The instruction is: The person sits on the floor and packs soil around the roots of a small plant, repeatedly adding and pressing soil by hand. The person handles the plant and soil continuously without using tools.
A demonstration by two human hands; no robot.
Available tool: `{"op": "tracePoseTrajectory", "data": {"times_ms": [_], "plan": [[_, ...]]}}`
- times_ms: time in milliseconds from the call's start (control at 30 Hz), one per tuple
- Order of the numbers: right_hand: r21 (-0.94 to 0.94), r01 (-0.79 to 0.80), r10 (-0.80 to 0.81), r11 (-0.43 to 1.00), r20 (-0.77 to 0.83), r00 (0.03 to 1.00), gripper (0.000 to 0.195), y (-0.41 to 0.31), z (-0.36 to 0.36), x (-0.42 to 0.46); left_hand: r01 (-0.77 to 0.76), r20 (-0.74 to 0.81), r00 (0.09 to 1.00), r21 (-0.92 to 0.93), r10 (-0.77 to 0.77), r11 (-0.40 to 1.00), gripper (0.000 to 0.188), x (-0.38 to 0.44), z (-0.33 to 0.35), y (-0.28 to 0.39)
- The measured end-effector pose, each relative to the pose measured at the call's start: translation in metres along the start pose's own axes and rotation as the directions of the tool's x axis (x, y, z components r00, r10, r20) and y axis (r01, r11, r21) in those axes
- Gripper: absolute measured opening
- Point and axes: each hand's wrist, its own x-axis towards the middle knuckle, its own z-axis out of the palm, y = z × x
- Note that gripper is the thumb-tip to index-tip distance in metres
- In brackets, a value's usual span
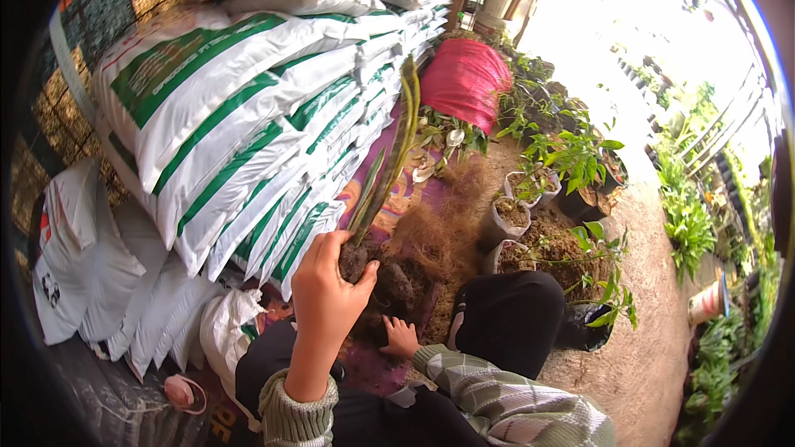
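Observation:
My left hand (329,295) grips a snake plant (392,164) by the dark root ball at its base. The plant's long, yellow-edged leaf points up and away, with a shorter leaf beside it. Lower down, my right hand (401,338) reaches to a patch of dark soil and roots (404,288), fingers spread; whether the fingertips touch the soil is hard to tell. Loose brown fibre (428,233) lies just beyond the soil. Under all this is a purple patterned sheet (379,369), partly covered.
Stacked white-and-green sacks (248,118) rise on the left, with grey-white sacks (118,285) below them. A pink mesh sack (466,84) with cut leaves stands ahead. Seedlings in grow bags (512,214) line the right, beside a concrete path (646,298). My knee (515,316) is close to them.

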Motion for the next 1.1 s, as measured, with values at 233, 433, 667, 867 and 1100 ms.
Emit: {"op": "tracePoseTrajectory", "data": {"times_ms": [233,433,667,867,1100], "plan": [[0.124,-0.177,0.182,0.976,-0.031,0.983,0.068,0.005,0.017,0.014,-0.036,0.061,0.998,0.048,0.033,0.998,0.04,0.001,0.011,-0.004],[0.168,-0.109,0.13,0.98,-0.12,0.984,0.051,0.001,0.016,0.018,-0.026,0.066,0.998,0.056,0.022,0.998,0.039,0.003,0.014,-0.004],[0.197,-0.156,0.181,0.968,-0.115,0.977,0.036,0.01,0.026,0.03,-0.032,0.049,0.998,0.018,0.031,0.999,0.04,0.003,0.022,-0.003],[0.278,-0.142,0.181,0.95,-0.119,0.976,0.028,0.019,0.019,0.026,-0.021,0.027,0.999,0.019,0.021,1.0,0.039,0.002,0.017,-0.005],[0.206,-0.137,0.168,0.969,-0.136,0.976,0.035,0.021,0.009,0.016,-0.023,0.007,1.0,0.004,0.023,1.0,0.039,-0.002,0.007,-0.007]]}}
